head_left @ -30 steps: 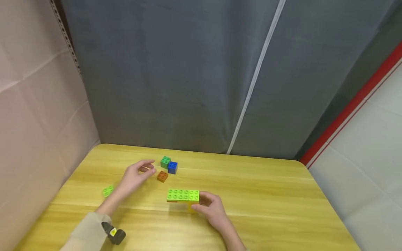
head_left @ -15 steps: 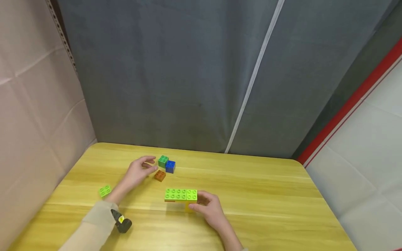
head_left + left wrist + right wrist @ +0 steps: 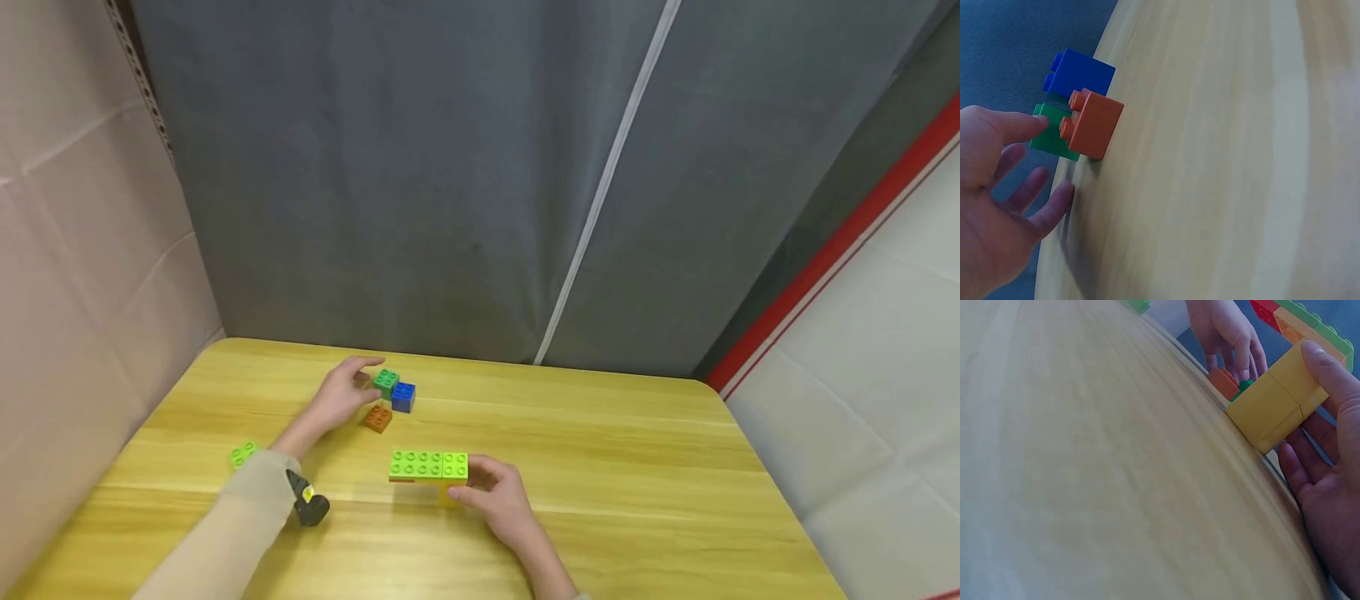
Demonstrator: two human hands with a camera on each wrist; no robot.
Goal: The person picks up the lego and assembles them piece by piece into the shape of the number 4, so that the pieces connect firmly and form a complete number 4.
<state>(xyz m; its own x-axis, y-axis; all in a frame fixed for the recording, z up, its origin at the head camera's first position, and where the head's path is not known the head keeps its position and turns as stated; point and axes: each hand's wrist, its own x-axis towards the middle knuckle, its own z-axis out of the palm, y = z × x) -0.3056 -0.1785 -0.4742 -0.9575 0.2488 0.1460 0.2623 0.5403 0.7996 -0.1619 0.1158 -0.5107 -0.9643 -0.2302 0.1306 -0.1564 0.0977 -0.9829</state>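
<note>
Pinching a yellow column point(image 3: 1272, 403) between thumb and fingertips, the right hand point(image 3: 504, 498) held a brick structure shaped like an upside-down L, standing on the wooden table point(image 3: 615, 467). Along its top ran a lime studded beam point(image 3: 426, 465), jutting leftward past the column, with a red block point(image 3: 1265, 312) and a light-orange block point(image 3: 1300, 328) underneath. Farther off, the left hand point(image 3: 337, 400) had its fingers spread around a green brick point(image 3: 387, 380), not closed; contact could not be told. Just beside stood a blue brick point(image 3: 403, 398), with an orange brick point(image 3: 378, 418) nearer the viewer. Well apart, a lime brick point(image 3: 242, 453) sat by the left sleeve point(image 3: 225, 517). Seemingly, the structure was partly built, with four bricks left loose.
</note>
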